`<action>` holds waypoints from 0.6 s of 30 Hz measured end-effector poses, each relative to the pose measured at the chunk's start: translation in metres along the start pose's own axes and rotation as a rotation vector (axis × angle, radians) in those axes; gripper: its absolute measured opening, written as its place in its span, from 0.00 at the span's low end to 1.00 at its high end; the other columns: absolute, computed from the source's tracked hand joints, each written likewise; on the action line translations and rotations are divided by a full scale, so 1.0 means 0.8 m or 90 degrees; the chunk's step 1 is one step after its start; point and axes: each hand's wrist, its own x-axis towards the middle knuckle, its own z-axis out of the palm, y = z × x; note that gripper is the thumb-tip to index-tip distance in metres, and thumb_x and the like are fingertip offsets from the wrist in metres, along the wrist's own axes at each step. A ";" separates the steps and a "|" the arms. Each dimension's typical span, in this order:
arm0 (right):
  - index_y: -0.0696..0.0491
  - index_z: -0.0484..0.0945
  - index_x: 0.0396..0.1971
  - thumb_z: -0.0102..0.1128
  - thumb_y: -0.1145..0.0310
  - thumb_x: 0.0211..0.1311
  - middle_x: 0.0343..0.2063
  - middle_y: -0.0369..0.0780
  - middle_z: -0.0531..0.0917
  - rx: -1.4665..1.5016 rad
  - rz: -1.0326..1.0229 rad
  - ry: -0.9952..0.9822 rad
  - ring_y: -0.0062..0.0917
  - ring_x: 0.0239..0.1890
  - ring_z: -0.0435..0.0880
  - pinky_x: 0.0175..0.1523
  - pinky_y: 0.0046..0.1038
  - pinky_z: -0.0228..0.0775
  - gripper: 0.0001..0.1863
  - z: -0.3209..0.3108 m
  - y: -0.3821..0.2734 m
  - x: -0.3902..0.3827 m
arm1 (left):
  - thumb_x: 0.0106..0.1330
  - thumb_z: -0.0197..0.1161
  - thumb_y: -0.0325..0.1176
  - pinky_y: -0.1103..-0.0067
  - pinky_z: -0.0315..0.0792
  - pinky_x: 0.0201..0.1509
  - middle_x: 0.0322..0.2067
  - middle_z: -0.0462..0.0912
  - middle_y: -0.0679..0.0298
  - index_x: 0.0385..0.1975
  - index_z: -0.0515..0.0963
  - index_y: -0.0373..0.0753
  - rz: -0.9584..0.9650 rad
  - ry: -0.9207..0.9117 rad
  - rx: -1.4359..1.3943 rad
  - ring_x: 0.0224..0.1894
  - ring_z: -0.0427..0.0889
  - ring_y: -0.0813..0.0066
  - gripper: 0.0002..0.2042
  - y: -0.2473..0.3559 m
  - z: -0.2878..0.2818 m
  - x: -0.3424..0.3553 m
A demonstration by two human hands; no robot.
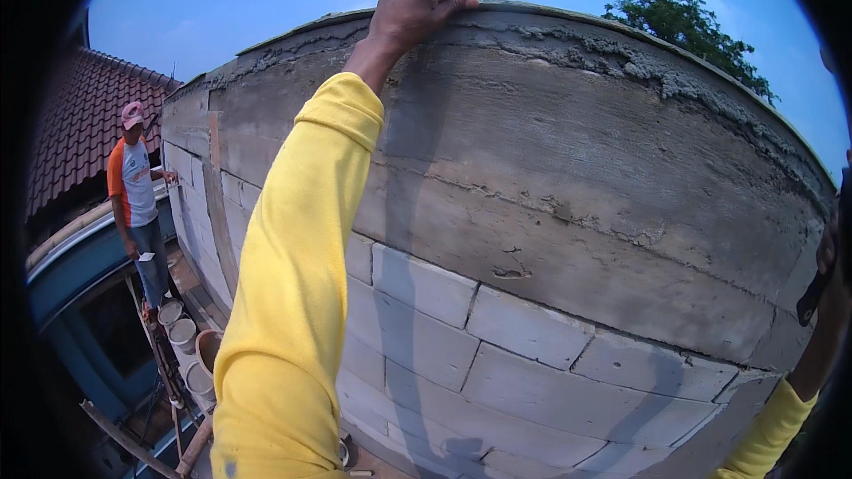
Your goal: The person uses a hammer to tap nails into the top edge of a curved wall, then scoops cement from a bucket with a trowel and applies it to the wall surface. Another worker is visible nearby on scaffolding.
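rough mortared wall [550, 151], left hand [415, 14] atop, tool [811, 298] perhaps in right hand [828, 250]

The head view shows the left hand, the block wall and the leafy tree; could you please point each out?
Left hand [415, 12]: head view, back of the hand.
Block wall [532, 244]: head view, grey band above the white blocks.
Leafy tree [682, 28]: head view, foliage.

Left grip [417, 13] high, arm [293, 275] outstretched; right grip [829, 253] lower
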 end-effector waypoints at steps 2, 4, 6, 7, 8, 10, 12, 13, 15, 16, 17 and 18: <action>0.51 0.72 0.40 0.53 0.56 0.83 0.25 0.35 0.73 0.035 -0.008 -0.053 0.20 0.20 0.70 0.26 0.24 0.66 0.14 0.010 -0.009 0.007 | 0.72 0.64 0.60 0.71 0.83 0.42 0.33 0.93 0.64 0.48 0.92 0.57 0.039 0.085 -0.040 0.35 0.91 0.68 0.19 0.001 0.016 0.002; 0.52 0.73 0.58 0.52 0.55 0.84 0.24 0.30 0.69 -0.009 -0.064 0.000 0.10 0.17 0.65 0.20 0.15 0.63 0.17 0.076 0.040 0.005 | 0.73 0.65 0.59 0.72 0.82 0.42 0.34 0.93 0.65 0.47 0.92 0.55 -0.002 -0.023 -0.017 0.37 0.92 0.70 0.19 -0.001 -0.007 0.000; 0.53 0.75 0.60 0.55 0.55 0.83 0.22 0.27 0.67 0.010 -0.071 -0.006 0.05 0.16 0.63 0.19 0.11 0.61 0.19 0.131 0.026 -0.010 | 0.74 0.62 0.60 0.73 0.82 0.41 0.36 0.93 0.65 0.49 0.91 0.50 -0.060 0.022 -0.111 0.37 0.91 0.72 0.22 0.012 -0.020 -0.015; 0.52 0.75 0.54 0.59 0.55 0.80 0.22 0.27 0.67 0.067 -0.031 -0.055 0.05 0.16 0.63 0.19 0.11 0.60 0.17 0.162 0.016 -0.027 | 0.76 0.60 0.62 0.73 0.81 0.40 0.36 0.93 0.65 0.52 0.90 0.47 -0.087 0.099 -0.192 0.37 0.90 0.74 0.25 0.028 -0.022 -0.029; 0.52 0.76 0.49 0.63 0.56 0.78 0.21 0.26 0.67 0.115 0.012 -0.100 0.06 0.17 0.64 0.19 0.12 0.60 0.15 0.190 0.007 -0.043 | 0.77 0.57 0.63 0.73 0.81 0.40 0.37 0.93 0.65 0.54 0.88 0.44 -0.107 0.174 -0.278 0.38 0.88 0.75 0.28 0.053 -0.022 -0.042; 0.53 0.78 0.45 0.70 0.57 0.73 0.21 0.25 0.68 0.159 0.072 -0.205 0.07 0.17 0.64 0.20 0.13 0.58 0.15 0.235 0.007 -0.068 | 0.76 0.40 0.74 0.81 0.73 0.29 0.45 0.91 0.59 0.67 0.77 0.35 -0.197 0.062 -0.692 0.35 0.80 0.82 0.45 0.135 -0.015 -0.087; 0.56 0.83 0.45 0.73 0.60 0.70 0.22 0.26 0.73 0.167 0.108 -0.291 0.07 0.17 0.66 0.20 0.15 0.58 0.16 0.270 0.008 -0.091 | 0.69 0.24 0.82 0.88 0.59 0.20 0.51 0.86 0.53 0.77 0.59 0.32 -0.332 -0.158 -0.931 0.31 0.71 0.87 0.57 0.198 -0.012 -0.126; 0.58 0.85 0.46 0.72 0.61 0.70 0.23 0.27 0.77 0.178 0.121 -0.329 0.07 0.17 0.66 0.20 0.16 0.57 0.16 0.288 0.007 -0.104 | 0.67 0.24 0.84 0.88 0.57 0.20 0.47 0.84 0.56 0.78 0.55 0.33 -0.340 -0.185 -0.987 0.30 0.70 0.89 0.59 0.210 -0.017 -0.137; 0.63 0.86 0.50 0.71 0.67 0.70 0.27 0.34 0.85 0.202 0.092 -0.410 0.10 0.22 0.77 0.26 0.18 0.69 0.16 0.313 0.008 -0.120 | 0.62 0.25 0.88 0.89 0.52 0.21 0.40 0.79 0.64 0.81 0.48 0.33 -0.367 -0.247 -1.087 0.28 0.69 0.91 0.63 0.225 -0.028 -0.153; 0.63 0.86 0.50 0.71 0.69 0.70 0.29 0.35 0.86 0.233 0.096 -0.428 0.12 0.24 0.80 0.30 0.19 0.73 0.15 0.322 0.008 -0.126 | 0.61 0.25 0.88 0.90 0.50 0.20 0.35 0.76 0.68 0.82 0.43 0.34 -0.349 -0.276 -1.105 0.29 0.69 0.92 0.63 0.226 -0.040 -0.155; 0.64 0.85 0.50 0.70 0.71 0.70 0.30 0.37 0.88 0.265 0.099 -0.448 0.15 0.27 0.84 0.34 0.20 0.77 0.14 0.332 0.008 -0.131 | 0.61 0.26 0.88 0.90 0.49 0.20 0.35 0.76 0.68 0.82 0.43 0.34 -0.362 -0.280 -1.103 0.29 0.69 0.93 0.63 0.229 -0.047 -0.156; 0.65 0.85 0.50 0.69 0.73 0.70 0.31 0.38 0.88 0.269 0.097 -0.455 0.17 0.29 0.86 0.37 0.22 0.79 0.14 0.337 0.013 -0.133 | 0.61 0.26 0.88 0.90 0.49 0.21 0.35 0.77 0.68 0.82 0.43 0.34 -0.375 -0.284 -1.102 0.29 0.68 0.93 0.63 0.232 -0.051 -0.157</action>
